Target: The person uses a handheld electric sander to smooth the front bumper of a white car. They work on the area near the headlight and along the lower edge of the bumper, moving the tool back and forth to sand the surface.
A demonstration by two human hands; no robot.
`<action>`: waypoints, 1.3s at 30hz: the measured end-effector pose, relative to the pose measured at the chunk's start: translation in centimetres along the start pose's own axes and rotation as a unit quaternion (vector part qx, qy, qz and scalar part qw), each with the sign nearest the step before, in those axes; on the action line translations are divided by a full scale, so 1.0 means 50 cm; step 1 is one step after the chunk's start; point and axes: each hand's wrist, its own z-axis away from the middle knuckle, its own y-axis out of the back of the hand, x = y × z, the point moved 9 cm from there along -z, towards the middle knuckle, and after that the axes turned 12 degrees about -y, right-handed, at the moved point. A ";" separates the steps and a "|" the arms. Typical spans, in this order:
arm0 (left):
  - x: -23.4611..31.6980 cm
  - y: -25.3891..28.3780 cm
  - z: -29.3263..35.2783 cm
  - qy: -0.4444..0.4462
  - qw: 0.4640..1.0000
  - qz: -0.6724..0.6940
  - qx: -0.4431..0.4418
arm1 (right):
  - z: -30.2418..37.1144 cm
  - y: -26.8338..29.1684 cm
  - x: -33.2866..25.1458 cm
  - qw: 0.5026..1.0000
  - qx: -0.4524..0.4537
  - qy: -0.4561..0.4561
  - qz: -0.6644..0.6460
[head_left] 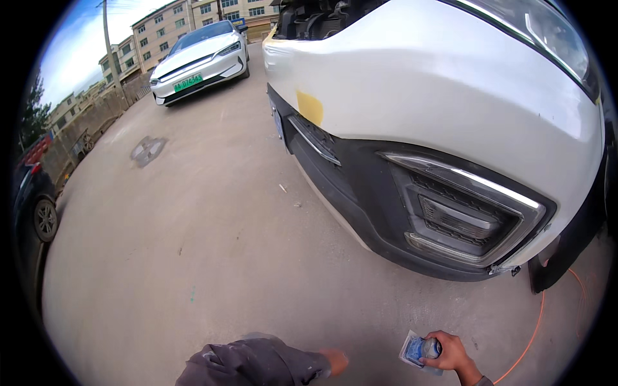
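Note:
My right hand is closed round a small blue container with a clear, rounded end, low in the head view. A pale flat sheet is held together with it; its kind is unclear. My left hand shows at the lower edge, past a dark grey sleeve, smeared and with its fingers hidden. Above both hands, apart from them, is the front corner of a white car. Its bumper bears a yellowish patch near the black lower trim.
A lamp housing sits in the bumper corner, beside the front wheel side. An orange hose runs over the concrete ground at right. Another white car faces me farther off, and a dark car stands at far left.

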 end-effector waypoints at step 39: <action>0.089 1.219 0.593 -0.106 0.619 -0.289 0.723 | -0.062 -0.011 -0.474 0.968 0.078 0.050 -0.235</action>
